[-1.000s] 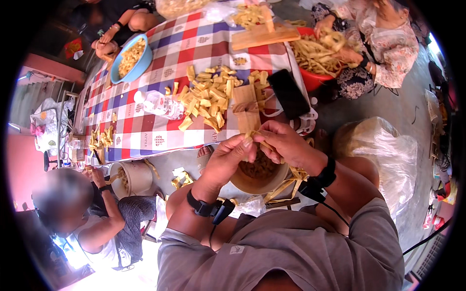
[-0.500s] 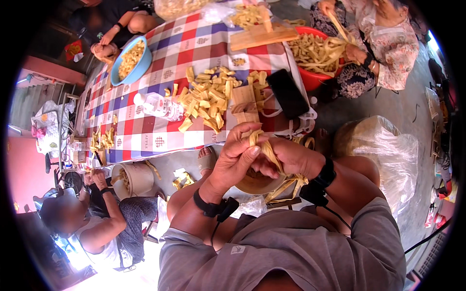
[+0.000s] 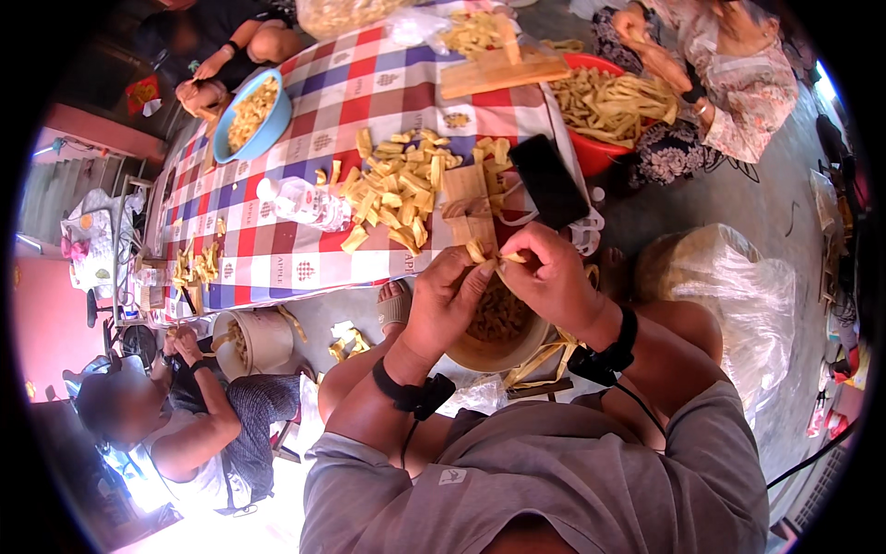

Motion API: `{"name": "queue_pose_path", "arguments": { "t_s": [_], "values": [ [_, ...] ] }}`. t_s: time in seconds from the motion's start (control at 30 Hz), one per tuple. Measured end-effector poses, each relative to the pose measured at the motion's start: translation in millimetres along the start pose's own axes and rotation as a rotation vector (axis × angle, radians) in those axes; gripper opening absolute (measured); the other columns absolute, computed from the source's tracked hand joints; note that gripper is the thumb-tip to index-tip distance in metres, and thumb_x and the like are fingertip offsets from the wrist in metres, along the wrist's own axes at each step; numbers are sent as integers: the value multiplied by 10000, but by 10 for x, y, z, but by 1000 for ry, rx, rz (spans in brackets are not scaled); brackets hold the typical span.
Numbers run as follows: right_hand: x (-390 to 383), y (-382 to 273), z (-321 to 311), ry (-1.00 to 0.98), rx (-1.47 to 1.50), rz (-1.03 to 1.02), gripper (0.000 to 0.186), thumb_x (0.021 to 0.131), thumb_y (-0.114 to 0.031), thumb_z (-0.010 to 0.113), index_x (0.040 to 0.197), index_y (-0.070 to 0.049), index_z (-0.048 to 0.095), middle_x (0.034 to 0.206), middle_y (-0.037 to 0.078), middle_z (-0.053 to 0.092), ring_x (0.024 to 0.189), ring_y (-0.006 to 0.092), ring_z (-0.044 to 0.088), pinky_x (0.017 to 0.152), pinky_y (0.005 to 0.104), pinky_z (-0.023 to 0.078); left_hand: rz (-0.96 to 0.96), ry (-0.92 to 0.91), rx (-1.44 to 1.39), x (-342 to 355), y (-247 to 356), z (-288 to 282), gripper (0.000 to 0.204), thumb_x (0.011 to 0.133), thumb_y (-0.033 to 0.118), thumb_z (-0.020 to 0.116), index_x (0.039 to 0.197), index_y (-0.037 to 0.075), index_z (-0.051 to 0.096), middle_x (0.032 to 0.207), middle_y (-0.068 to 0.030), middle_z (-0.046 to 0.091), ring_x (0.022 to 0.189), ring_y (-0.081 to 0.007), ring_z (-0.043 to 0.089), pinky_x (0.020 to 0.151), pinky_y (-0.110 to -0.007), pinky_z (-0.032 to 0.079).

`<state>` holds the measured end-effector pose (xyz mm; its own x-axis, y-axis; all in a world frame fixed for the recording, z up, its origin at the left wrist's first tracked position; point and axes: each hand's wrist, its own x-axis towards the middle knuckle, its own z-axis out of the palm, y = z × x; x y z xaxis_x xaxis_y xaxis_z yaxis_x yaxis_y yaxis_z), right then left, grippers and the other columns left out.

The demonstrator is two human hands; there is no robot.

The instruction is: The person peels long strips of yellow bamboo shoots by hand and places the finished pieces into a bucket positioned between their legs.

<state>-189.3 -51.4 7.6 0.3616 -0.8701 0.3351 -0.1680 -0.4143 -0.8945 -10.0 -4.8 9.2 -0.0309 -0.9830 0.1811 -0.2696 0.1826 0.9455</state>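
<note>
Head view, the only one. Left hand (image 3: 448,291), centre of frame: thumb and fingertips pinching a folded yellow strip (image 3: 475,249). Right hand (image 3: 551,282), just beside it: fingertips pinching a yellow end (image 3: 515,258); can't tell if part of the same strip. Fingertips nearly meeting, probably for control over something short and limp. Tub (image 3: 498,359) right below both hands, partly hidden, with yellow chunks (image 3: 498,319) inside; likely put there to catch drops. Above centre, on the checked-cloth surface (image 3: 249,242): loose pile (image 3: 397,185) of yellow pieces, near the edge, presumably for reach. Wooden block (image 3: 468,198) at the pile's right, purpose unclear. Black phone (image 3: 548,182) right of that, clear bottle (image 3: 309,203) left of the pile, both apparently just parked. Upper right: red basin (image 3: 595,161) of long strips (image 3: 609,102), beside a co-worker (image 3: 748,111), handy from that seat. Upper left: blue bowl (image 3: 273,123) with more pieces.
</note>
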Motion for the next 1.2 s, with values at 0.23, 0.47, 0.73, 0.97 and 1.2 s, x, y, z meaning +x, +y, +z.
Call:
{"name": "queue_pose_path", "arguments": {
  "t_s": [0.23,0.47,0.73,0.97,1.2],
  "values": [
    [-47,-5,51,-67,327,248,189,850,27,608,1038,3,615,928,39,625,821,80,578,723,245,481,-187,-124,-282,-77,-184,66,133,967,58,599,1085,1,621,959,-19,663,889,-81,576,818,-241,472],
    [7,107,-108,-179,65,-2,253,864,14,611,1115,-9,590,921,24,611,831,82,588,737,248,498,-181,-183,-466,-69,-147,97,172,1008,67,530,1165,19,583,1055,-35,657,978,-85,592,888,-250,468],
    [134,127,-239,-428,525,338,351,866,13,600,1207,5,517,870,8,557,716,67,546,667,241,485,-528,-415,-829,-31,-49,71,257,1040,162,466,1262,40,508,1049,-109,658,969,-207,659,901,-349,524],
    [35,19,-68,-295,387,152,507,850,43,616,1320,-13,433,839,24,537,747,84,532,685,251,467,-494,-217,-767,-83,-194,39,139,1017,117,496,1153,89,493,846,-34,613,684,-97,587,604,-240,500],
    [-44,36,85,-125,382,220,431,865,15,634,1261,15,463,840,73,619,746,124,604,667,265,487,-391,-62,-614,-64,-129,36,186,986,38,505,1139,138,465,785,20,552,593,-32,446,549,-185,395]
  ]
}}
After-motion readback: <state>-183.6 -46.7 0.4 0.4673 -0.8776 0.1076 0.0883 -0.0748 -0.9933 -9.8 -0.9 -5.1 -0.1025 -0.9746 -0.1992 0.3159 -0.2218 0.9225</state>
